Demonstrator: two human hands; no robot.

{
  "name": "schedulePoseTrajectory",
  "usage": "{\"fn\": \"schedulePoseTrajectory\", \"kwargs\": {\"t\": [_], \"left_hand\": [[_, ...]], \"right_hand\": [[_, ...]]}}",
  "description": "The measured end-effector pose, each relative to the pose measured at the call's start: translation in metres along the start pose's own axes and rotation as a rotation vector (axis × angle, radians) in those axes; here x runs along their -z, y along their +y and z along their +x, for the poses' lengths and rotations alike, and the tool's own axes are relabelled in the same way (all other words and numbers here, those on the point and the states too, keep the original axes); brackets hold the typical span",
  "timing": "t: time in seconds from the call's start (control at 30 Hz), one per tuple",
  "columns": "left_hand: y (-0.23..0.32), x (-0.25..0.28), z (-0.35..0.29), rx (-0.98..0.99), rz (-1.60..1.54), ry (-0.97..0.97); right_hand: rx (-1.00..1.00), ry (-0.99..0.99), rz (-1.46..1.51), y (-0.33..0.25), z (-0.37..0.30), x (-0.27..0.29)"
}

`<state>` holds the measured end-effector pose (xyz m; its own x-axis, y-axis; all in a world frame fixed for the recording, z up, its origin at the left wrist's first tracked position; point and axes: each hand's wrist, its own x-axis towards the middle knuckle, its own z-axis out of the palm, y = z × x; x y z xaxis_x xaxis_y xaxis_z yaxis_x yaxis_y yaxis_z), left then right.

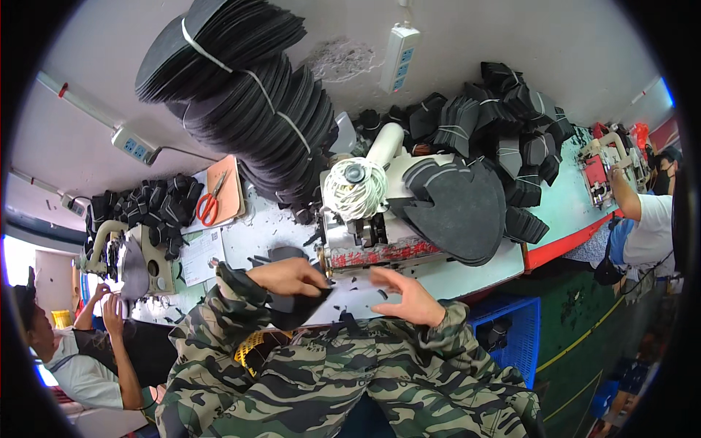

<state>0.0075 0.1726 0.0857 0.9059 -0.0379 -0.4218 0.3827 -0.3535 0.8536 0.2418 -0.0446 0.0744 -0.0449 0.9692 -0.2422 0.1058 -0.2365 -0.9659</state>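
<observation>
The left hand (292,277), just left of the frame's centre, pinches the edge of a thin black piece (290,312) between thumb and fingers; the piece hangs below it at the front of the white bench (467,281). The right hand (409,296), just right of the lower middle, is spread, its fingers pointing left and apart from the piece; it appears slightly blurred.

Directly above the hands, in the middle of the frame, is a pale sewing machine (383,150) with a coil of white cord (355,188) on it. A pile of black pointed panels (467,212) lies on its right part. Small dark scraps dot the bench near the fingers.

A tall stack of black sheets (248,109), tied with pale bands, leans across the upper left. Left of its base, red-handled scissors (209,204) lie on a brown pad (226,182). Tied black bundles (504,109) heap up at upper right.

A blue crate (522,339) stands at lower right. One co-worker (80,365) sits at lower left, another (650,226) at the right edge.
</observation>
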Motion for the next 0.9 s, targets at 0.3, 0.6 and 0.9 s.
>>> {"fn": "schedulePoseTrajectory", "kwargs": {"t": [0.3,0.6,0.9], "left_hand": [[0.049,-0.015,0.04,0.296,-0.174,0.528],[0.034,0.002,0.085,0.234,0.297,0.578],[-0.024,0.037,0.058,0.423,0.311,0.828]], "right_hand": [[-0.258,0.224,0.52,0.025,0.014,0.003],[-0.288,0.292,0.442,0.011,0.011,-0.001],[-0.15,0.623,-0.411,-0.094,-0.052,0.026]]}}
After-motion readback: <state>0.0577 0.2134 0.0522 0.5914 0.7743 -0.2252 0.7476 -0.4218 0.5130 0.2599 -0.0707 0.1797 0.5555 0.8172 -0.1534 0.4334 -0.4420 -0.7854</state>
